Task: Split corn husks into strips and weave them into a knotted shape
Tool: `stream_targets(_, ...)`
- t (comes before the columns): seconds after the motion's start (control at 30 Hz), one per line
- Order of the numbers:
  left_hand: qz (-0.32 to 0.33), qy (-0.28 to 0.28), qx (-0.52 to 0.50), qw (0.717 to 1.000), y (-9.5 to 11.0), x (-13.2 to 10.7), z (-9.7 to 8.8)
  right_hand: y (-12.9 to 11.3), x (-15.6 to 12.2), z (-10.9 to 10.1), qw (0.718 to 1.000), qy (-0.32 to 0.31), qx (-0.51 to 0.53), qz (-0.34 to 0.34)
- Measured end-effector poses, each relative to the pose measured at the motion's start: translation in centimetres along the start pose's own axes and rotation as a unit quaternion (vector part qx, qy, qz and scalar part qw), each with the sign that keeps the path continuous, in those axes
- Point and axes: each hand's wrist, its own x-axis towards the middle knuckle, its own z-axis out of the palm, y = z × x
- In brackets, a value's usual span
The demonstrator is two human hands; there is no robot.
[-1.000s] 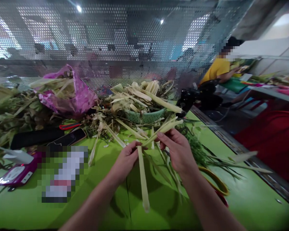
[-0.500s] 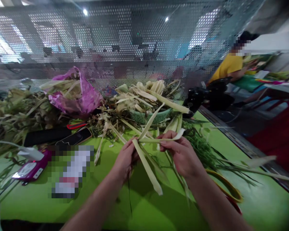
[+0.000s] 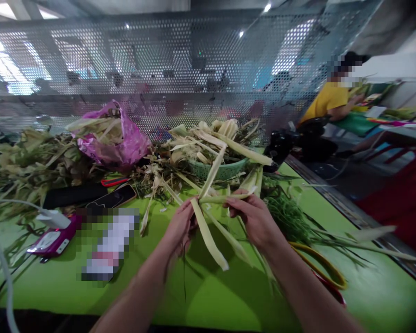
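Several pale green leaf strips cross at one spot above the green table. At that crossing my left hand is closed, pinching the strips between thumb and fingers. One strip points up and away, another hangs down toward me, and a third runs sideways to the right. My right hand pinches this sideways leaf strip near its far end. Part of the left fingers is hidden behind the strips. Below and right of my right wrist lie scissors with yellow and red handles.
Behind the hands stands a green basket heaped with dried leaf pieces. A pink plastic bag and a leaf pile are at left, near a phone and a purple power strip. Green fronds lie right; a person in yellow sits beyond.
The strip ends pointing up and down have shifted slightly, the upper one now bending at its tip. Both hands keep their pinch. The whole view has moved a little.
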Motion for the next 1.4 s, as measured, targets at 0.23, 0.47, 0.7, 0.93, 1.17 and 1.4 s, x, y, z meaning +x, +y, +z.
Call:
stream_targets(0.23, 0.132, -0.061, 0.274, 0.951, -0.7, -0.1, -0.1, -0.6, -0.4, 0.0, 0.996, 0.005, -0.018, -0.092)
stream_targets(0.47, 0.112, -0.176, 0.325, 0.922, -0.6, -0.5, 0.2, -0.5, -1.0, 0.9, 0.993, -0.027, -0.062, -0.097)
stream_targets(0.7, 0.037, -0.069, 0.108, 0.991, -0.7, -0.1, 0.1, -1.0, -1.4, 1.0, 0.971, -0.073, -0.185, -0.13)
stream_targets(0.93, 0.052, -0.007, 0.013, 0.999, -0.4, -0.1, 0.1, 0.7, -0.4, 0.4, 0.907, -0.105, -0.356, -0.201)
stream_targets(1.17, 0.002, 0.014, -0.024, 1.0, -0.3, -0.3, 0.5, 0.2, -1.3, 1.2, 0.886, -0.103, -0.358, -0.277)
stream_targets(1.4, -0.035, 0.024, -0.08, 0.996, -0.5, 0.3, 0.0, 0.1, -2.1, 2.0, 0.841, -0.179, -0.399, -0.317)
